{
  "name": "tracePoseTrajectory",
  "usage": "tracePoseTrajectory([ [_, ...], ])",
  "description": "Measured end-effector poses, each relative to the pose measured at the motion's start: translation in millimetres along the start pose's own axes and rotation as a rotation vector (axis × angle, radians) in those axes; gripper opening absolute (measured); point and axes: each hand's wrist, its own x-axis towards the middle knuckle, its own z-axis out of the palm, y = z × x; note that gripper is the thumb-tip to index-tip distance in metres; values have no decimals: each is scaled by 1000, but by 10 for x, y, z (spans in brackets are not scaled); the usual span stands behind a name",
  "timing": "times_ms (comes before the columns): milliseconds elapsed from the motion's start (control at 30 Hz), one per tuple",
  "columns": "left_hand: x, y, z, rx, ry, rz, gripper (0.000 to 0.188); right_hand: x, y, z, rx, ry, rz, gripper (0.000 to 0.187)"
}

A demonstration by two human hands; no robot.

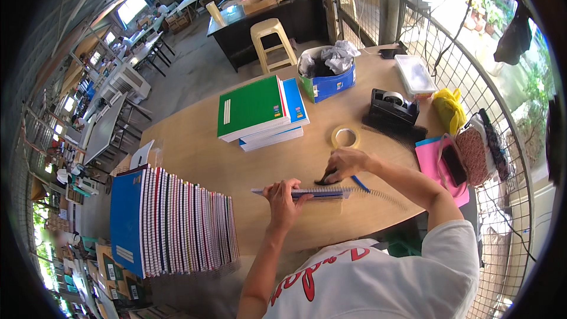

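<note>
My left hand (282,195) is closed round a notebook (322,192), seen almost edge-on with its bound edge up. A thin spiral coil (384,197) runs along that edge and trails past the notebook's right end over the table. Just above the notebook, my right hand (345,164) is closed on a pliers-like tool (361,184); its dark end shows left of the fingers and a blue handle below them. The rest of the tool is hidden by the hand. A roll of clear tape (345,137) lies right beyond my right hand.
Coil-bound notebooks (189,224) stand in a long row at left. Stacked green and blue notebooks (254,109) lie farther back. Behind are a box of scraps (333,82) and a tape dispenser (393,109); a pink folder (434,165) with a phone (453,164) lies right.
</note>
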Motion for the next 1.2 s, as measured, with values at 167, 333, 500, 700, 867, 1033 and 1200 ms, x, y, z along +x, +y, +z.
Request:
tracePoseTrajectory([
  [167,20,-6,34,-32,-11,1,64,55,-3,-130,463,-71,-138,56],
  [333,-35,-68,60,-92,13,-30,73,152,-135,-90,199,-13,-5,56],
  [500,54,-7,-220,78,211,-58,64,149,-71,-152,417,67,34,55],
  [700,-47,-461,-194,-184,219,-131,56,362,-116,-89,-62,-44,24,54],
  [867,-55,-496,-193,-187,204,-93,57,393,-80,-7,103,-22,35,61],
  [1033,-25,-471,-218,-272,154,-165,57,510,-143,74,143,4,-80,64],
  [1200,0,-501,-219,-251,146,-134,59,605,-71,-18,855,-94,42,52],
])
